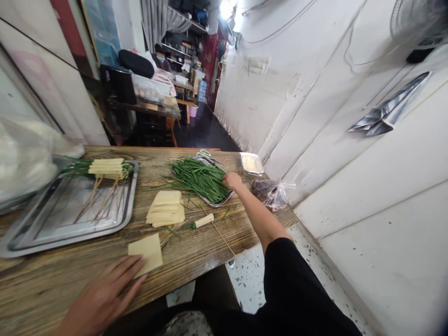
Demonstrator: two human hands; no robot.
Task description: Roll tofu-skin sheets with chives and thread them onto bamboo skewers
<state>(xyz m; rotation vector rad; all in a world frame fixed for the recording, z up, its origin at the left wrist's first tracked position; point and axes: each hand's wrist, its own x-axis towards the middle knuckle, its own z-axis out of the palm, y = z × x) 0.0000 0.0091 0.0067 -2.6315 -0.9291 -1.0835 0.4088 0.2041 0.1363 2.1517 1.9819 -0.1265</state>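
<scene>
My left hand (105,289) lies with fingers stretched out, the fingertips on a single square tofu sheet (147,252) at the table's front edge. Reaching forward, my right hand (232,180) has its fingers closed on the right end of a heap of green chives (201,179) in a metal tray; the fingertips are partly hidden. Between my hands is a stack of square tofu sheets (166,208). A rolled tofu sheet (204,220) with chives sticking out lies beside it, touching a thin wooden skewer (222,235).
At left, a large metal tray (105,228) bears skewered tofu rolls (108,168), beside a bulging clear plastic bag (24,158). Scissors (204,153), a small foil tray (252,164) and a plastic bag with dark contents (273,193) lie farther back. A masked person (161,60) sits in the background.
</scene>
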